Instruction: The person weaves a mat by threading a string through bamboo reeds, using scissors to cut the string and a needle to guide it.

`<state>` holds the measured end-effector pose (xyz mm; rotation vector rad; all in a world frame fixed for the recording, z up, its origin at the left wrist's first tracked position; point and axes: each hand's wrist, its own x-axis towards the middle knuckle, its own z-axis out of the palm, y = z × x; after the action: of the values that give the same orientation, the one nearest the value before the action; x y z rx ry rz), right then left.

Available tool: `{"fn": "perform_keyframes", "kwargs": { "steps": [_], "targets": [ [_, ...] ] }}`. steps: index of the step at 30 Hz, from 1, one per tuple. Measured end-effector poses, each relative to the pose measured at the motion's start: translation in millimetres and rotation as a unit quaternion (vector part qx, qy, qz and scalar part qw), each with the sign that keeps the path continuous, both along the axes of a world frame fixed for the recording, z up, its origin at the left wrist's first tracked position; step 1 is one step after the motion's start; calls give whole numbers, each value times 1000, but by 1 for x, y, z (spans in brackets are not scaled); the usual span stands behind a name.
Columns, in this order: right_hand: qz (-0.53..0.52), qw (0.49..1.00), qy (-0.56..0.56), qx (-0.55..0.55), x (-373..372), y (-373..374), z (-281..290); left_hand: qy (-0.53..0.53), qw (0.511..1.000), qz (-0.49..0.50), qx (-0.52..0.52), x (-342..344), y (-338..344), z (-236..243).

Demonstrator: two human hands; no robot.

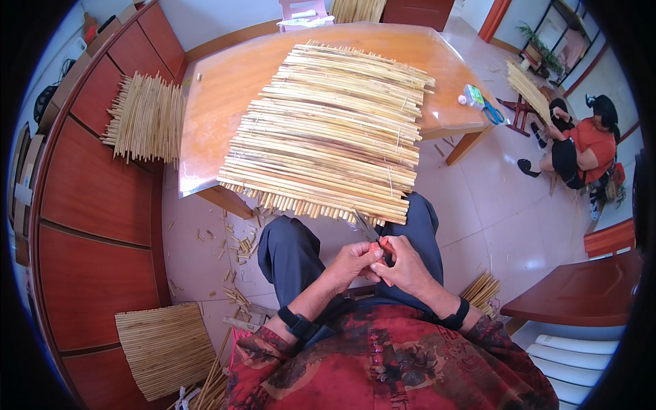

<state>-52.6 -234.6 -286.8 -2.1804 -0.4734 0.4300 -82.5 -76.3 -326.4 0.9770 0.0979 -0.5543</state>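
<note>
My left hand [353, 264] and my right hand [404, 265] meet in front of my lap, both with fingers closed. Between them is a pair of red-handled scissors [366, 227], its grey blades pointing away from me; most of the handle is hidden by my fingers. The blade tips reach the near edge of a mat of straw-coloured reed sticks [328, 130], which lies on the table and overhangs toward my knees. Thin ties run across the sticks in places.
The wooden table [212, 89] carries blue-handled scissors [492, 113] and a small container [473, 96]. Reed bundles lie left [147, 116] and right [481, 294]; a finished-looking mat [164, 348] leans by red cabinets [96, 184]. Offcuts [242, 246] litter the floor. Another person [591, 147] sits at right.
</note>
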Motion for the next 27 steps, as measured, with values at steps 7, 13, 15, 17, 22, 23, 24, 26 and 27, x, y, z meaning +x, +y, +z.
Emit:
{"fn": "perform_keyframes", "kwargs": {
  "steps": [7,13,15,17,22,23,24,26,27],
  "targets": [
    [-1,999,-3,-46,5,8,-2,0,1000,-4,11,6,7,-5],
    [-3,996,-34,-87,7,16,-1,-29,997,-21,70,12,13,-10],
    [-4,992,-64,-111,6,18,2,-39,994,-36,100,14,14,-10],
    [-10,985,-97,-143,6,22,3,-56,990,-39,121,15,14,-13],
    [-20,978,-143,-153,7,28,-4,-79,988,-21,131,13,20,-6],
    [-23,974,-162,-159,7,27,-6,-78,990,-19,116,12,23,-5],
    [-21,974,-162,-159,7,28,-5,-77,990,-17,115,10,27,-5],
    [-22,973,-151,-175,6,30,-3,37,987,114,109,7,43,-7],
    [-21,973,-150,-175,7,29,-5,69,978,170,103,8,52,-16]
  ]
}}
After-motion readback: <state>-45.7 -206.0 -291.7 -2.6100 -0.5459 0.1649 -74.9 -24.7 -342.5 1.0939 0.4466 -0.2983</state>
